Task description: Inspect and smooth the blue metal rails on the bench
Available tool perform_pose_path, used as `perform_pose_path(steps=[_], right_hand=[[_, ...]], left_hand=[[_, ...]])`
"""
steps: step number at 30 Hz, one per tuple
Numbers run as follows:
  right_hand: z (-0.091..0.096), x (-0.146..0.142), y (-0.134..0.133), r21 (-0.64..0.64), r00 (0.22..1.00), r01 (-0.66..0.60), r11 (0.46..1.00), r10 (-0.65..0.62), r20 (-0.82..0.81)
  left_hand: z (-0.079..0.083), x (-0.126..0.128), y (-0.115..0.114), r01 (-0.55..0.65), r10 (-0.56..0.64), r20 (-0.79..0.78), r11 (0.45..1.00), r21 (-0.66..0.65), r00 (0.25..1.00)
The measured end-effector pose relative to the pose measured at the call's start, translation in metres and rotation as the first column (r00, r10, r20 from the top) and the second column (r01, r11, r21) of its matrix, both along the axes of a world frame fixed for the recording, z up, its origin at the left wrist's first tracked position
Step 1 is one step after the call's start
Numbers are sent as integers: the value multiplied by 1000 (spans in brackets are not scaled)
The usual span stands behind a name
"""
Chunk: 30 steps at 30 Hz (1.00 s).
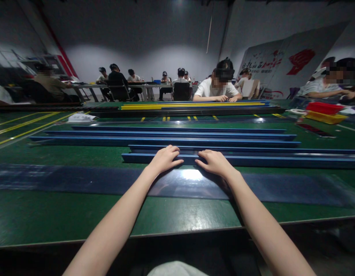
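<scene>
A long blue plastic channel strip lies crosswise before me on the green table, running out to the right. My left hand grips it near its left part, fingers over the top and thumb along the near side. A short gap away, my right hand holds the same strip in the same way. Just behind it lies another blue strip, close to my fingertips. Under my wrists, a wide clear plastic sheet stretches flat across the table.
Farther back lie several blue strips, a yellow strip and black strips. On the right are a red tray, a yellow tray and a phone. A co-worker sits opposite; others sit at tables beyond.
</scene>
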State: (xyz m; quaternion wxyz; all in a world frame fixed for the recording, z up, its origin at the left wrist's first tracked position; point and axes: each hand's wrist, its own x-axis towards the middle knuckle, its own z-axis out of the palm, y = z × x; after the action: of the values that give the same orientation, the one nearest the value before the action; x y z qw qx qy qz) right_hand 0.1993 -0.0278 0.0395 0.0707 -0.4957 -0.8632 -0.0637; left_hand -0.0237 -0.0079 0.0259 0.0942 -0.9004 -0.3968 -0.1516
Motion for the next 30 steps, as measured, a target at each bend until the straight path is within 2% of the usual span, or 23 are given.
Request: perform_pose_path(steps=[9,30], right_hand=[[2,-1,-1,-24,1000,26,999,-26,3],[-1,0,1,13,1000,1,1000,-1,7]], left_hand=[[0,0,0,2,-2,1,1000,-2,1000],[0,0,0,-8,8,-11,1000,2,1000]])
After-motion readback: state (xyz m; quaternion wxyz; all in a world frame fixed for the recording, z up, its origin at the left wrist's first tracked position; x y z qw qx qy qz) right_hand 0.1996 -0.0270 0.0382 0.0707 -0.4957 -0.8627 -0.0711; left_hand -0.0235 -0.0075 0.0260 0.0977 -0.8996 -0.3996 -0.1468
